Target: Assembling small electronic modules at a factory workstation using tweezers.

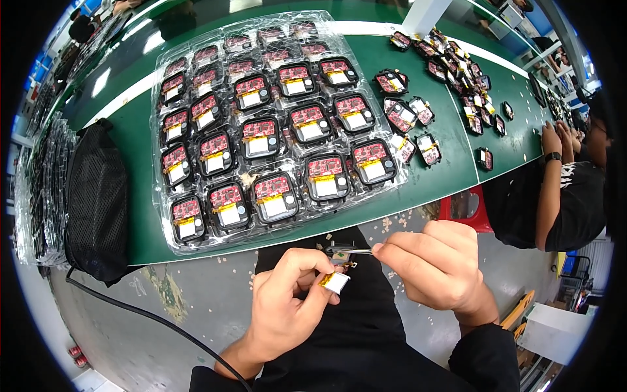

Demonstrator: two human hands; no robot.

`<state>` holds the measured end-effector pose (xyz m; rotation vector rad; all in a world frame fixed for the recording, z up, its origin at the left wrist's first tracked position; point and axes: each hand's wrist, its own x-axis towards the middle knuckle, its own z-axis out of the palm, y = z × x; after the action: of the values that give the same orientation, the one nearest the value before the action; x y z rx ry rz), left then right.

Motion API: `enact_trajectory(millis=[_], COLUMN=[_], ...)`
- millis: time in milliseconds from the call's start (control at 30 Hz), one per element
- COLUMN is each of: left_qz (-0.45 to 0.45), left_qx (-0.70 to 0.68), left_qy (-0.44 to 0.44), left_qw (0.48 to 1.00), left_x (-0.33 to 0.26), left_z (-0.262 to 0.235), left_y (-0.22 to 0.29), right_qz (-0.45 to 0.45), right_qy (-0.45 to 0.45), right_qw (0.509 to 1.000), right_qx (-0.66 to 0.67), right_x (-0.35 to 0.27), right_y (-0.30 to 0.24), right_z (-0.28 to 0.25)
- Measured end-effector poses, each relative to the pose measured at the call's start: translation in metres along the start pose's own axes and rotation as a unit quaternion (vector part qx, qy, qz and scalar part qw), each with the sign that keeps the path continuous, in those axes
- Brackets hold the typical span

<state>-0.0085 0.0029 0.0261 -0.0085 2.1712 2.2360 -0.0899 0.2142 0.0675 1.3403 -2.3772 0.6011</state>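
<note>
In front of my lap, my left hand [287, 304] pinches a small electronic assembly between thumb and fingers. A silver-white battery [336, 283] with yellow tape hangs at its near side. The rest of the assembly, a dark piece with a greenish part, is partly hidden by my fingers. My right hand [434, 264] is closed around thin metal tweezers [356, 251], held nearly level. Their tips reach the far part of the assembly; whether they grip anything is too small to tell. Beyond my hands, a clear plastic tray [160, 219] holds several black device housings [325, 178] with red boards and batteries.
The tray lies on a green worktable [450, 181]. To its right are loose device housings [428, 149] and a larger pile [450, 59]. A black mesh bag [98, 202] and stacked plastic trays [42, 189] stand left. A co-worker [568, 196] sits right, near a red stool [467, 208].
</note>
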Motion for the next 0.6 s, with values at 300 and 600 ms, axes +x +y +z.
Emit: enact_trajectory(millis=[300,600], left_qz=[-0.004,-0.044], left_qx=[-0.011,-0.065], left_qy=[0.0,0.023], left_qw=[1.0,0.997], left_x=[0.001,-0.003], left_z=[0.0,-0.006], left_y=[0.002,0.0], right_qz=[-0.004,0.175], right_qy=[-0.022,-0.144], right_qw=[1.0,0.974], right_qx=[0.02,0.025], right_x=[-0.004,0.0], right_y=[0.004,0.003], right_z=[-0.006,-0.044])
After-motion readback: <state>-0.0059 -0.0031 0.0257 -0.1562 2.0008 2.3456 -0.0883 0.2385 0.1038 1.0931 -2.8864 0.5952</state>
